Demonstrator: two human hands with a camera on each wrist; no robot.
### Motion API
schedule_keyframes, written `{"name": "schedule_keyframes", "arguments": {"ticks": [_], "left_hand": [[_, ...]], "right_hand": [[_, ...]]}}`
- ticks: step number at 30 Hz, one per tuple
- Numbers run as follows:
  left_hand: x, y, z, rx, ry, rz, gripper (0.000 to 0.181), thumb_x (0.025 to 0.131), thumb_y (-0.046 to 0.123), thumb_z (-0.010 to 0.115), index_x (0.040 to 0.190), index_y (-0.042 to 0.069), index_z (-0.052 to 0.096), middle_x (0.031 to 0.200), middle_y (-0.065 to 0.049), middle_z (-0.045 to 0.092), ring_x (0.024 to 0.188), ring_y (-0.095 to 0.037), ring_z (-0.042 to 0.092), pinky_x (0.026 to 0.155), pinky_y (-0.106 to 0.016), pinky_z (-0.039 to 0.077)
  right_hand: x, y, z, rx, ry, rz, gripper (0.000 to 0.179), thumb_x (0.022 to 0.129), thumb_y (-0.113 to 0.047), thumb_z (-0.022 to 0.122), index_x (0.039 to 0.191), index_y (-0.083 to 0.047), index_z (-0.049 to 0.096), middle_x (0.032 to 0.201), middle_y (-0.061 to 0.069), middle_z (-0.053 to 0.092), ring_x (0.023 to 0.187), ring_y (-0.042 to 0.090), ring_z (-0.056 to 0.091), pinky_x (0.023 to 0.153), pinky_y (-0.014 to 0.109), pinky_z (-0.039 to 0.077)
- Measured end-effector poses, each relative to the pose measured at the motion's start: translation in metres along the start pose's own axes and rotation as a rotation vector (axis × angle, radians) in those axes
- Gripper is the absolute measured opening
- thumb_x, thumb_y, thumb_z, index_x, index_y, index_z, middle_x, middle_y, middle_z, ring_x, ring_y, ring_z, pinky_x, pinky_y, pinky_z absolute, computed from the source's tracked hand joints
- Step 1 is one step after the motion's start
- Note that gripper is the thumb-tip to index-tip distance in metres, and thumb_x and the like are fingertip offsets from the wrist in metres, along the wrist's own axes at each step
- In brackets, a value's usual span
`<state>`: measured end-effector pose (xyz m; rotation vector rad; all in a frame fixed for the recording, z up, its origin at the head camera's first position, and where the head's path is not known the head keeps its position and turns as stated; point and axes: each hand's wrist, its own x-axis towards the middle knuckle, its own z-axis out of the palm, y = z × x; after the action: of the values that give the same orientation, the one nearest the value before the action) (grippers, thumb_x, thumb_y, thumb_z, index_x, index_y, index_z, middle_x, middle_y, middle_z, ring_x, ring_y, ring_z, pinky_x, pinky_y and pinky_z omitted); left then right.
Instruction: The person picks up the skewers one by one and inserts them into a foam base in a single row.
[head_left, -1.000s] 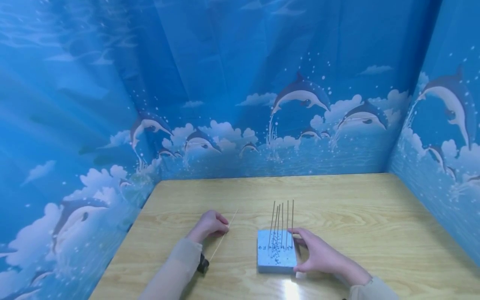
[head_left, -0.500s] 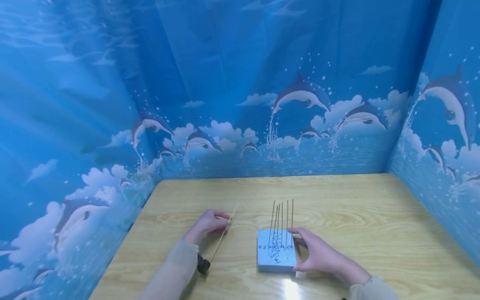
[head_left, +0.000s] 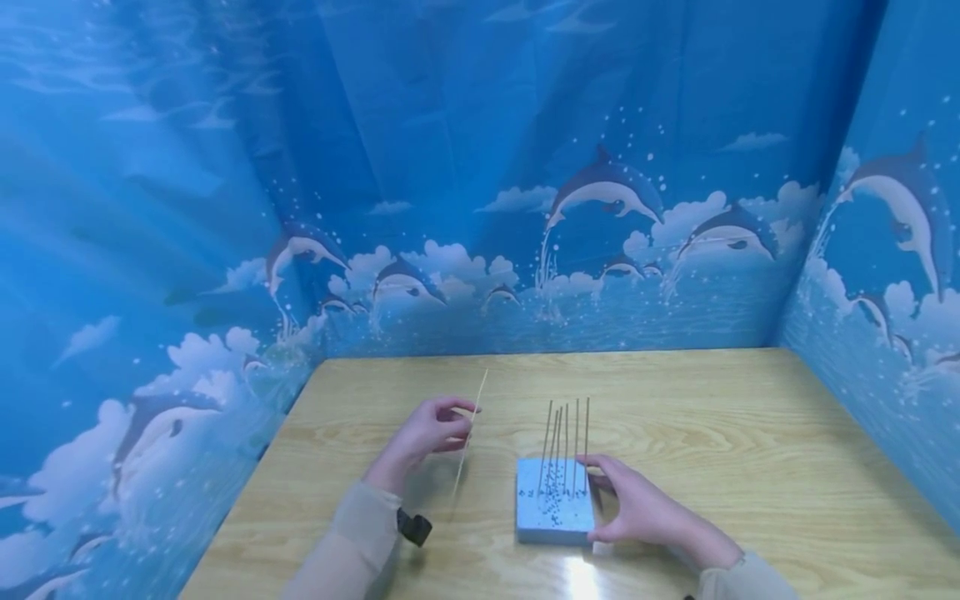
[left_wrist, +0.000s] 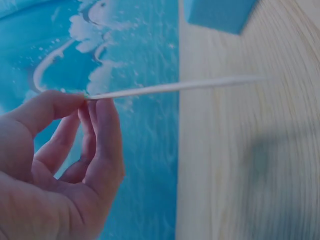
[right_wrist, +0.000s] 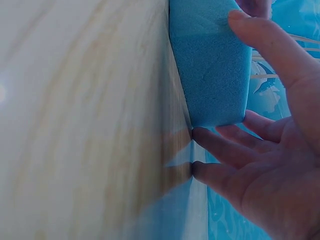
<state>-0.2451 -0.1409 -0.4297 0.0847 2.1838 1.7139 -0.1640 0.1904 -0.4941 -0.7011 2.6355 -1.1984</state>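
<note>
My left hand (head_left: 429, 432) pinches a thin wooden skewer (head_left: 471, 433) between thumb and fingertips, above the table and left of a blue foam block (head_left: 534, 537). In the left wrist view the skewer (left_wrist: 175, 87) juts out from the fingertips, its far end blurred. The block lies flat, with several thin sticks (head_left: 587, 425) standing upright in its dotted top. My right hand (head_left: 641, 504) grips the block's right side, thumb at the near corner and fingers at the far one. In the right wrist view, its lower fingertips touch the tabletop beside the block (right_wrist: 212, 75).
The wood-grain table (head_left: 697, 417) is bounded at the back and sides by a blue dolphin-print curtain (head_left: 450, 167). A small white piece (head_left: 602, 548) lies at the block's near right corner. A dark wrist camera (head_left: 415, 527) sits under my left wrist.
My left hand has risen and moved a little away from me and to the right. The skewer has come up with it and now stands steeper. My right hand and the block have stayed put.
</note>
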Motion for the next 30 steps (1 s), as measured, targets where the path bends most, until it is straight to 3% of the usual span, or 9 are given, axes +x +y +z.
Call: {"name": "schedule_keyframes", "arguments": {"ticks": [8,13,21,30], "left_hand": [[-0.013,0.018,0.014,-0.073,0.016,0.123,0.035,0.094,0.009,0.064,0.128,0.003,0.058,0.109,-0.015,0.065,0.096,-0.024,0.067,0.090,-0.036,0.060],[-0.020,0.022,0.021,-0.108,0.003,0.177,0.037,0.094,0.010,0.064,0.129,0.003,0.055,0.116,-0.017,0.063,0.101,-0.024,0.067,0.094,-0.036,0.058],[-0.031,0.030,0.037,-0.179,-0.004,0.295,0.034,0.092,0.007,0.065,0.125,0.002,0.056,0.114,-0.015,0.066,0.105,-0.029,0.067,0.095,-0.036,0.058],[-0.030,0.029,0.057,-0.114,-0.025,0.386,0.027,0.092,0.005,0.065,0.118,0.003,0.061,0.106,-0.015,0.068,0.094,-0.018,0.068,0.091,-0.032,0.059]], "right_hand": [[-0.001,0.000,0.000,0.008,-0.002,0.005,0.103,0.062,-0.031,0.090,0.145,0.001,0.038,0.149,0.022,0.044,0.128,0.039,0.055,0.110,0.058,0.039],[-0.003,0.000,0.000,0.033,-0.008,0.036,0.104,0.061,-0.032,0.091,0.145,-0.001,0.038,0.150,0.022,0.043,0.129,0.039,0.054,0.111,0.062,0.034],[-0.004,0.000,0.000,0.026,-0.012,0.028,0.105,0.061,-0.034,0.090,0.146,0.000,0.038,0.150,0.022,0.043,0.129,0.039,0.054,0.110,0.060,0.035],[0.000,0.000,0.001,0.006,0.000,0.016,0.103,0.062,-0.033,0.090,0.146,-0.002,0.038,0.151,0.021,0.043,0.128,0.038,0.055,0.110,0.060,0.037]]}}
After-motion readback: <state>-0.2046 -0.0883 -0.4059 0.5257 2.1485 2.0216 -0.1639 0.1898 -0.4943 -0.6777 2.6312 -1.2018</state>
